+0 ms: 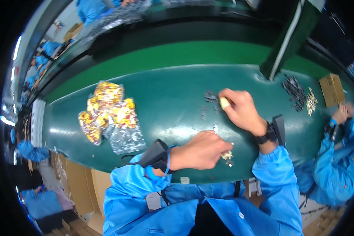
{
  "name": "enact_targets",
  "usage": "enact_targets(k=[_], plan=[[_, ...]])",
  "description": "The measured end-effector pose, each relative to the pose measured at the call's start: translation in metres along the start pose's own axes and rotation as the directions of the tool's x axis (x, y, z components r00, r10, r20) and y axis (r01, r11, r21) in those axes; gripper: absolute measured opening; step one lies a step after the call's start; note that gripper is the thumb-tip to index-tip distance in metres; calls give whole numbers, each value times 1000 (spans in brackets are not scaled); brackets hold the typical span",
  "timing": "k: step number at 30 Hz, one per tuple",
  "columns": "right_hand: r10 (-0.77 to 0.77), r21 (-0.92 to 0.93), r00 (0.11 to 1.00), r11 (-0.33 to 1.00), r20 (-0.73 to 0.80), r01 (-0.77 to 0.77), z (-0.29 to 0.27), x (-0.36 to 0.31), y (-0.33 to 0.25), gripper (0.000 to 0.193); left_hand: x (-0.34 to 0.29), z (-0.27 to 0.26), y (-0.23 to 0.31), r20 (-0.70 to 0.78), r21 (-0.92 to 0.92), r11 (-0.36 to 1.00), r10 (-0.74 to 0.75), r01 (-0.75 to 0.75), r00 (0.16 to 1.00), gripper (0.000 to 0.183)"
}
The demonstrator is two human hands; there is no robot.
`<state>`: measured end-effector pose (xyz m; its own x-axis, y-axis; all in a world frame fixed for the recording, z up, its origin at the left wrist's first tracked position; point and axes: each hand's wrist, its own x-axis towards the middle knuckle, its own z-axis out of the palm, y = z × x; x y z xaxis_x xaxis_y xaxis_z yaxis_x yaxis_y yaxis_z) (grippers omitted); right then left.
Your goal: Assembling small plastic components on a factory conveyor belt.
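Note:
My left hand [202, 151] is low over the table's near edge, its fingers curled together. Just beside its fingertips lies a small heap of cream-coloured pieces [227, 155]; whatever the fingers pinch, if anything, cannot be made out. Farther off and to the right, my right hand [243, 112] is bent inward with its fingers closed, a pale yellow cover showing on one fingertip. Small black parts [211, 96] lie scattered by that hand. Between the two hands sits a tiny light piece [215, 127]. Anything inside the right fingers is hidden.
Clear plastic bags of yellow and red pieces [110, 112] lie at left on the green table [165, 94]. Toward the right are a black heap [294, 91], a cream heap [311, 103], a cardboard box [332, 89] and a co-worker's hand [341, 114]. A dark post [283, 47] rises behind.

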<state>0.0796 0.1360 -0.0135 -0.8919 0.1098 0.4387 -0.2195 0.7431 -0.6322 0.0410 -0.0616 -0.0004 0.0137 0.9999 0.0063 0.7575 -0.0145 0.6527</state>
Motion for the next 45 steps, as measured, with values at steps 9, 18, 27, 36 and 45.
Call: enact_targets(k=[9,18,27,36,45], plan=[[76,17,997,997,-22,-75,-2,-4,-7,14,3,7,0,-83,-29,997,68,-71,994,8],[167,-3,972,985,-166,-170,-2,3,-13,16,1,3,-7,-186,-214,971,67,-107,980,11],[322,343,935,904,-151,-255,5,-6,-20,9,5,0,-5,-428,-373,902,39,-215,903,5],[316,488,949,828,1,-276,17,-16,-38,12,14,-11,-23,-594,-689,665,-290,-289,750,9],[378,246,925,895,28,-373,3,-13,-117,37,15,-23,-31,-660,-731,574,-459,-368,595,10]])
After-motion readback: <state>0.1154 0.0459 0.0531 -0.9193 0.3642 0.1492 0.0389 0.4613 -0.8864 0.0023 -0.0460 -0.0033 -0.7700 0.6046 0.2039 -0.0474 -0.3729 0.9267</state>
